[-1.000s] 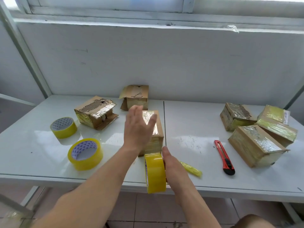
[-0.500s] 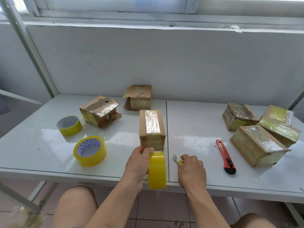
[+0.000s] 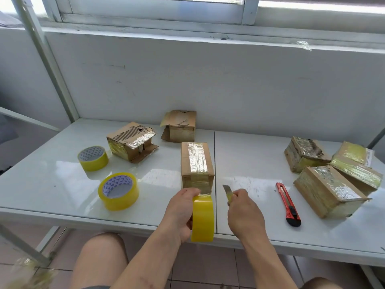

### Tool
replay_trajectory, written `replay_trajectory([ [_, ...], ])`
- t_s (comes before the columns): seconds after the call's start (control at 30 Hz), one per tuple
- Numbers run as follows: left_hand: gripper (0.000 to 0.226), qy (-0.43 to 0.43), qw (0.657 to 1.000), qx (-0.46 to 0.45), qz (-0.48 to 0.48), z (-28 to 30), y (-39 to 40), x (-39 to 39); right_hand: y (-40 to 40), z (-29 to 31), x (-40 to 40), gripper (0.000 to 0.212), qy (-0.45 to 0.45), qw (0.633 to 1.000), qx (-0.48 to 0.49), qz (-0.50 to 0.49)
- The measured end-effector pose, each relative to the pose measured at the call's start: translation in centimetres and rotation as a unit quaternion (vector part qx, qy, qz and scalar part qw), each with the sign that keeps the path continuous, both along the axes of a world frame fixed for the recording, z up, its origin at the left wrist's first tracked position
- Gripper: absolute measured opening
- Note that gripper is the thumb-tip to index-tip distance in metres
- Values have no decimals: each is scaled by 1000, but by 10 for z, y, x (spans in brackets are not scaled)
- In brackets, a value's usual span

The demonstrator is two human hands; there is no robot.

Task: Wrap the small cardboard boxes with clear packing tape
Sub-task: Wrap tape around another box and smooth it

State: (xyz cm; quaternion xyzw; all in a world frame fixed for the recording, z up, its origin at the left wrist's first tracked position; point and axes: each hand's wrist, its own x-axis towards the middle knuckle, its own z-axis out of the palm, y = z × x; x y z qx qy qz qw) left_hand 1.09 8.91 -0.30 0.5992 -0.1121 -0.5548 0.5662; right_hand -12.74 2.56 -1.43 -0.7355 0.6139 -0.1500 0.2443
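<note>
1. Left hand (image 3: 180, 211): forearm reaching forward from lower left, fingers curled in a grip on the upright tape roll (image 3: 202, 218).
2. Right hand (image 3: 243, 213): knuckles up, fingers closed round a yellow-handled cutter (image 3: 228, 193), blade pointing away.

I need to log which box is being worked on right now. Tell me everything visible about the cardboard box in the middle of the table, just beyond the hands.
The middle box is a small, oblong, brown cardboard box lying flat on the white table, its long axis pointing away from the person. A shiny clear tape strip runs lengthwise along its top, and its near end looks taped too. Tape stretches from that end to the yellow roll gripped by the left hand. No hand touches the box.
</note>
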Motion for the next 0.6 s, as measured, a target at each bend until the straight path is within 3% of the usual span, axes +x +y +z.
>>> replay_trajectory([
  [0.1, 18, -10, 1000, -7, 2, -1, -2, -1, 4, 25, -1, 15, -121, 992, 5, 40],
  [0.2, 16, -21, 1000, -9, 9, -2, -1, -2, 4, 48, -3, 12, -160, 984, 14, 76],
  [0.4, 16, -27, 999, -13, 22, -5, -3, -4, -5, 62, 6, 18, -58, 986, -31, 154],
  [0.6, 12, -39, 999, -14, 30, -6, -4, -4, -19, 66, 26, 23, 32, 984, -62, 165],
])
